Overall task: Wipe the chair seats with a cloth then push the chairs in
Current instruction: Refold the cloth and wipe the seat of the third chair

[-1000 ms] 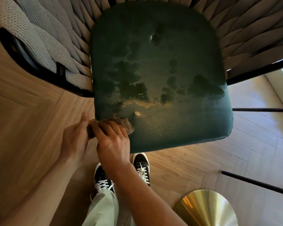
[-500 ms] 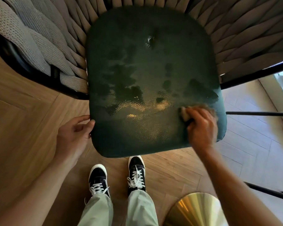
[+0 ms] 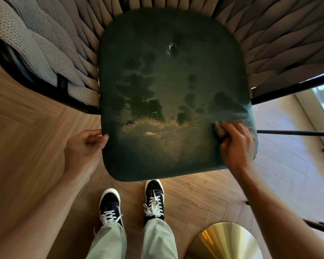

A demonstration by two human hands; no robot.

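At far left, woven backrest (image 3: 37, 53) wraps round the seat (image 3: 172, 94) and curves off to the right. Floor (image 3: 26, 146) is wood plank.

Left hand (image 3: 82, 148) sits at the seat's left edge, fingers loosely curled with tips touching the rim; probably bracing the chair so it does not slide under the wiping. It grips nothing that I can see.

Seat is dark green, pebbled, rounded corners, long axis running near to far, front edge toward the person's shoes (image 3: 133, 202). Dark wet blotches across the middle and far part; near strip looks drier, glare on it.

Right hand (image 3: 236, 144) at the near right corner, fingers curled over a small bunched cloth (image 3: 219, 130), pressing it onto the seat. Only a tan end of the cloth shows past the fingertips. Judged: wiping in progress along the near band; blotched middle not yet done, chair not pushed in.

Brass disc (image 3: 226, 242) at near right, likely a table base.
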